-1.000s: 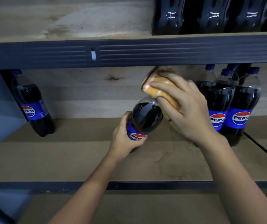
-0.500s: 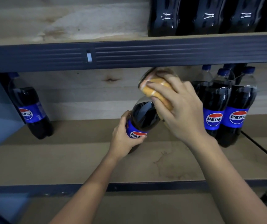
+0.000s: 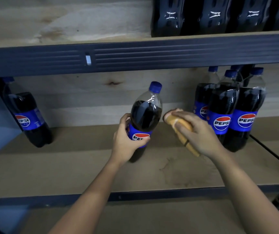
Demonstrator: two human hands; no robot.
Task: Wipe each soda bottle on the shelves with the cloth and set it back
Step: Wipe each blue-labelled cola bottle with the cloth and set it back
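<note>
I have one view only, from the camera on my head, so no second view overlaps it. It looks forward and down into the dark metal shelving unit with wooden boards [image 3: 68, 168], close enough that my forearms rise from the bottom edge. The wide lens bows the dark upper shelf rail [image 3: 152, 54] across the top.

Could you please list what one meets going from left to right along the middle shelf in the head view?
Lone bottle → left hand gripping the held bottle → cloth in the right hand → cluster of bottles.
</note>
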